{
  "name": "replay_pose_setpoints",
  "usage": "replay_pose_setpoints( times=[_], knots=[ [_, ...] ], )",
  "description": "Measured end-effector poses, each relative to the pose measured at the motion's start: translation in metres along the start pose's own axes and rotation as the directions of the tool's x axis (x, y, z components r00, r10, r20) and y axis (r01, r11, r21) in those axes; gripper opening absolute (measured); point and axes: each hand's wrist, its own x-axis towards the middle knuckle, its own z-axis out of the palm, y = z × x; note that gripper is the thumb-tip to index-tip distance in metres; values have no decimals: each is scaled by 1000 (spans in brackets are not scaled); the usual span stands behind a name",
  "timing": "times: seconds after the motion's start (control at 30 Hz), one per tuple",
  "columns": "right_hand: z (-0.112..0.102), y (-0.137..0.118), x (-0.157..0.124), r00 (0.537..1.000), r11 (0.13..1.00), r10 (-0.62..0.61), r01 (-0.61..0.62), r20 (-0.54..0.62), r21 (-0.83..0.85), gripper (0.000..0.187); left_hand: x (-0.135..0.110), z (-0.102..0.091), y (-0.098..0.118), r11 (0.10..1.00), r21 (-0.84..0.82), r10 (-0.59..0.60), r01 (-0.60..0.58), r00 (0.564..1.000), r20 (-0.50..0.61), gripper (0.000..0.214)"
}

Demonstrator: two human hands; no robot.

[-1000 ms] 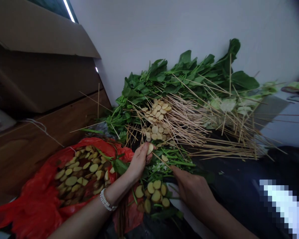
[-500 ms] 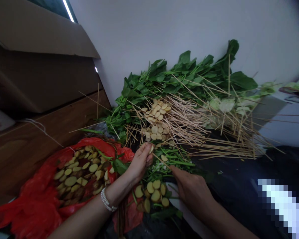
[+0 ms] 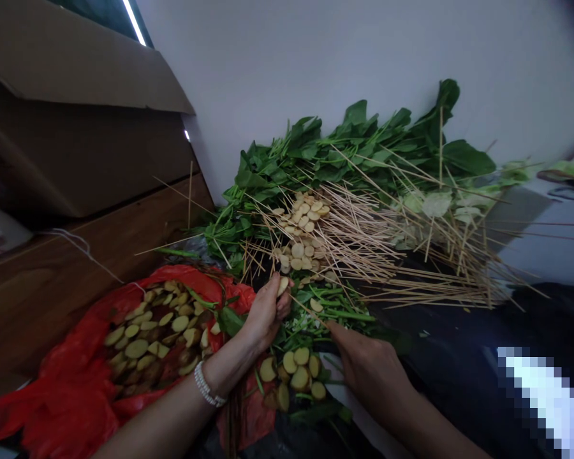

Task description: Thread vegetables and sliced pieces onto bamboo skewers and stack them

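My left hand [image 3: 266, 310], a beaded bracelet on its wrist, pinches a pale potato slice [image 3: 282, 285] above the green stems. My right hand [image 3: 363, 364] is closed round the near end of a thin bamboo skewer [image 3: 310, 312] whose tip reaches toward that slice; another slice [image 3: 316, 305] sits partway along it. Loose potato slices [image 3: 294, 371] lie between my two wrists. A red plastic bag [image 3: 76, 382] full of potato slices [image 3: 153, 331] lies open to the left of my left arm.
A spread of bamboo skewers [image 3: 387, 255], some threaded with potato slices [image 3: 302, 223], lies across a heap of leafy greens [image 3: 344, 146] against the white wall. A cardboard box [image 3: 76, 121] and wooden shelf [image 3: 52, 280] stand at the left. A dark surface [image 3: 459, 344] lies at the right.
My left hand has turned the potato slice slightly between its fingers and stayed in place. The right hand has barely moved.
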Motion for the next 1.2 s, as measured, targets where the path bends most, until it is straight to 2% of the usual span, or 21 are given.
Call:
replay_pose_setpoints(
  times=[0.27,0.5,0.7,1.0,1.2],
  knots=[
    [-1,-2,2,998,999,22,-24,56,37,44,-6,7,2,999,38,-26,26,1000,-3,46],
    [0,-5,2,993,994,51,-61,109,94,48,-10,10,1,970,228,101,-80,991,-83,46],
    [-3,-9,4,982,983,95,-118,164,140,50,-13,11,0,935,338,142,-108,987,-80,43],
    [-5,-12,4,979,976,108,-138,176,168,50,-13,12,-6,959,281,46,-27,997,-62,40],
    [-3,-14,5,962,966,145,-189,233,180,52,-14,14,-8,948,311,107,-67,988,-113,39]
  ],
)
